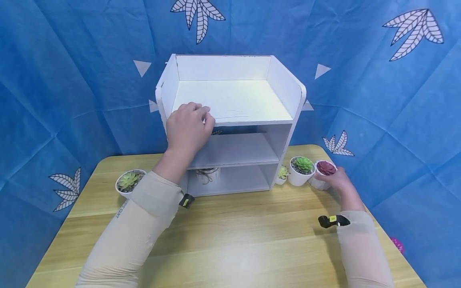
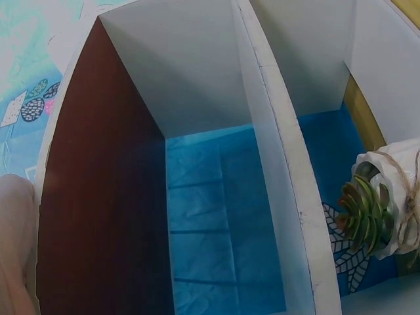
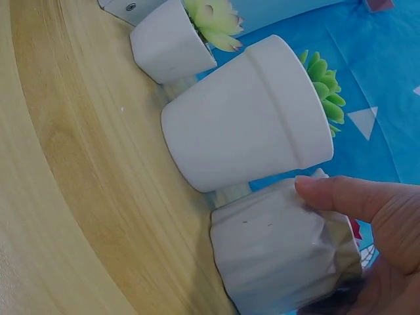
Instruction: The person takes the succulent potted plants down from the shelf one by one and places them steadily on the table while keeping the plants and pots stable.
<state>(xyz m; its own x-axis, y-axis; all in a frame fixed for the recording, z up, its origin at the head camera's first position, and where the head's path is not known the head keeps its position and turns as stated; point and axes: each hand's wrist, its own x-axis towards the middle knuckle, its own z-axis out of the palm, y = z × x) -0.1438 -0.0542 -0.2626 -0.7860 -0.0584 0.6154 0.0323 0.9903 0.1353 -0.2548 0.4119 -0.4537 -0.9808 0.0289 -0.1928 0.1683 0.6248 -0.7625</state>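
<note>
At the table's right side, my right hand (image 1: pixel 338 180) grips a white ridged pot (image 3: pixel 282 252) with a dark red succulent (image 1: pixel 325 168). In the right wrist view, the thumb presses near the pot's rim; the other fingers are mostly hidden behind it. My left hand (image 1: pixel 189 126) rests at the front left of the top board of a white shelf unit (image 1: pixel 234 100), its fingers bent and nothing seen in them. In the left wrist view, only a part of this hand shows at the left edge, beside the board's dark brown underside (image 2: pixel 108 197).
Beside the gripped pot stand a white pot with a bright green succulent (image 1: pixel 301 166) and a smaller pale green one (image 1: pixel 282 173). Another potted succulent (image 1: pixel 129 182) stands left of the shelf. A twine-tied white pot (image 2: pixel 403 190) sits in the lower compartment. Blue cloth (image 1: pixel 90 80) hangs behind.
</note>
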